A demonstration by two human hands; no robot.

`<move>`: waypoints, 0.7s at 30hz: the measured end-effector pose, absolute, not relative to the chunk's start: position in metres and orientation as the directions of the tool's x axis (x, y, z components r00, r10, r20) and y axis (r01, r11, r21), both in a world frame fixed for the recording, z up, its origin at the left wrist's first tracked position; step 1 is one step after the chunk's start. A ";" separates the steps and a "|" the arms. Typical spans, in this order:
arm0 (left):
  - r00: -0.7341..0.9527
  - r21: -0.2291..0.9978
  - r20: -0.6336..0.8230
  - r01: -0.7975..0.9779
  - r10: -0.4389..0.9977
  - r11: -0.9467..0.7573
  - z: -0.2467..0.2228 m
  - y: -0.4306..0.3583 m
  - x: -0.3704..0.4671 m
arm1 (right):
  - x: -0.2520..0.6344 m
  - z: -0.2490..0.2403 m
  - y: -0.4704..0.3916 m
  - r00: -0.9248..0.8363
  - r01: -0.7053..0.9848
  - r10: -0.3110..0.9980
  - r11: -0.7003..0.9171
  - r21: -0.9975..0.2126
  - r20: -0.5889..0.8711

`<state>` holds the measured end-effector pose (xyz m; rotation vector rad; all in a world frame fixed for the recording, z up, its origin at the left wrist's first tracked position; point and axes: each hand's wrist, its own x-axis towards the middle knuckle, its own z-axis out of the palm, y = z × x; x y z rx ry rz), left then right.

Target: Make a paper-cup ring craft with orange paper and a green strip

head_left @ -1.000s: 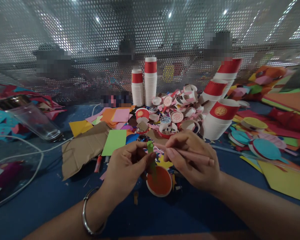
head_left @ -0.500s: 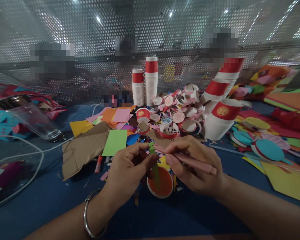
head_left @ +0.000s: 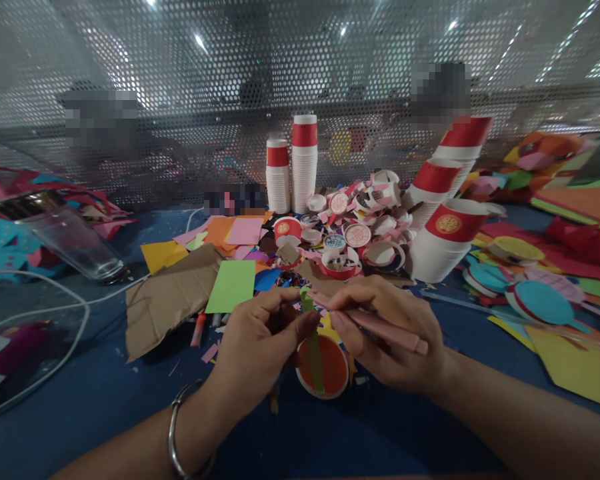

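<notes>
Between the thumb and fingers of my left hand (head_left: pixel 260 340) is a narrow green paper strip (head_left: pixel 314 353), its lower end hanging down in front of an orange round piece (head_left: pixel 333 367) with a white rim. My right hand (head_left: pixel 390 333) is closed around a slim pink pen-like tool (head_left: pixel 387 328). The tool's front end meets or nearly meets the top of the strip; whether they touch I cannot tell. Below the hands, the orange piece rests on the blue table (head_left: pixel 260 433). A yellow paper scrap (head_left: pixel 327 327) shows behind the strip.
Cut cup pieces and scraps (head_left: pixel 357 235) are heaped ahead. Tall paper cup stacks (head_left: pixel 304 167) stand behind, and leaning ones (head_left: pixel 437 247) at right. Cardboard (head_left: pixel 173 303), green paper (head_left: pixel 233 285), a glass jar (head_left: pixel 70 237) and a white cable (head_left: pixel 87 313) lie left.
The top of the green strip looks more bent over, and more of its lower length shows against the orange piece. Both hands stay nearly in place, with a slight shift of the view.
</notes>
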<state>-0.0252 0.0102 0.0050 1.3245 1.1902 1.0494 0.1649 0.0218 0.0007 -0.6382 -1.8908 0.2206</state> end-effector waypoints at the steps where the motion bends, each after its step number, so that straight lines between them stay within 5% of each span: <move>1: 0.132 0.995 -0.017 0.095 0.991 0.004 0.004 0.010 -0.026 | 0.165 0.001 0.022 -0.281 0.331 0.524 0.839 -0.431 0.804; 21: 0.140 0.993 0.000 0.116 0.990 -0.017 0.002 0.010 -0.025 | 0.164 -0.004 0.027 -0.291 0.303 0.488 0.863 -0.404 0.823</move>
